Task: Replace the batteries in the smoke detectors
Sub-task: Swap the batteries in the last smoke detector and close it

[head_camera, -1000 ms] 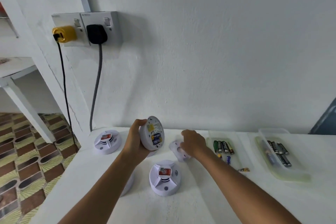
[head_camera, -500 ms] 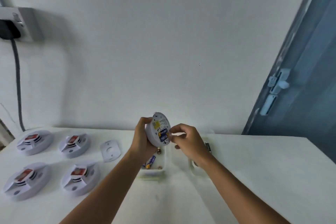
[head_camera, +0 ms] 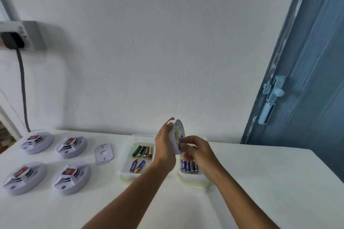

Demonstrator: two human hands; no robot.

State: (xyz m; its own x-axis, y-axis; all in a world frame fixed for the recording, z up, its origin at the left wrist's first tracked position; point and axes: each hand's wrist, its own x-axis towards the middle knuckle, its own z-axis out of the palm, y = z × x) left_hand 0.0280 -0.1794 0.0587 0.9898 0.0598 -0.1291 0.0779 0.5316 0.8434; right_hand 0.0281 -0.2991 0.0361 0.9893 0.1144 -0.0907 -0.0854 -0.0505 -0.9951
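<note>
Left hand [head_camera: 164,147] clamps its grip round the smoke detector [head_camera: 177,136], held on edge above the battery tray [head_camera: 192,179]; right hand [head_camera: 198,151] fingertips pinch at the detector's battery slot

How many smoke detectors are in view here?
5: four rest on the table at left, far-left, far-right, near-left, near-right; the fifth is held by the left hand. None looks hidden.

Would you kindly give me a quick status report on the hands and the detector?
Left hand grips detector, back side exposed. Right hand pinching at its battery bay; battery itself hidden. Both held above two battery trays. Nothing in the way.
</note>
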